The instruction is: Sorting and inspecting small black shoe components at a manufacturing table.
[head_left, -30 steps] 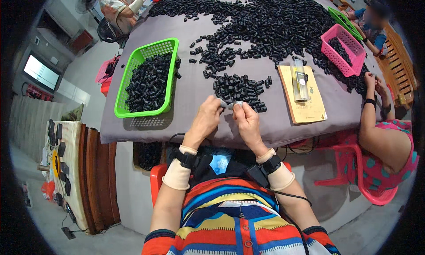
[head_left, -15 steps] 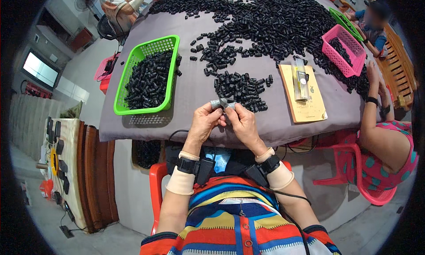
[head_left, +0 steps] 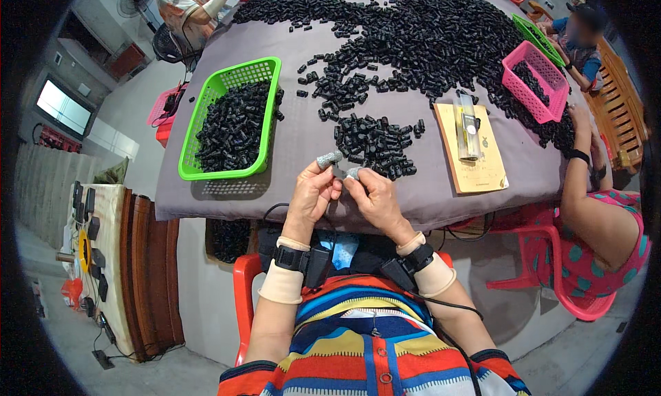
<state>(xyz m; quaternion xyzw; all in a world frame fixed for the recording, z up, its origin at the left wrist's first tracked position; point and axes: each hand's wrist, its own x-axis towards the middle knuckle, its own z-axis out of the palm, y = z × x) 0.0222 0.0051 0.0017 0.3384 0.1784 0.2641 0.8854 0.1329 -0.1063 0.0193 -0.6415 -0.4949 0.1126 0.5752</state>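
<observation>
My left hand (head_left: 313, 193) and my right hand (head_left: 376, 200) meet just over the near edge of the cloth-covered table. Speckled grey wraps, perhaps tape, cover a left fingertip (head_left: 329, 159) and a right fingertip (head_left: 353, 172). The left wrapped finger points outward while the thumb and other fingers are closed. My right thumb and index finger are pinched together. A small dark grey piece (head_left: 338, 171) shows between the hands; its kind is unclear. Right beyond my fingers lies a small heap of short black cylindrical parts (head_left: 375, 143).
A green basket (head_left: 184, 155) full of black parts stands at the left. On the right, a clear plastic case (head_left: 468, 138) lies on a tan booklet (head_left: 489, 172). A large black pile (head_left: 427, 35) spreads behind. Co-workers sit around, one by a pink basket (head_left: 561, 103).
My left wrapped finger has lifted and straightened outward, away from the right one. The grey strip that stretched between both fingertips no longer spans them. My right hand has barely moved.
</observation>
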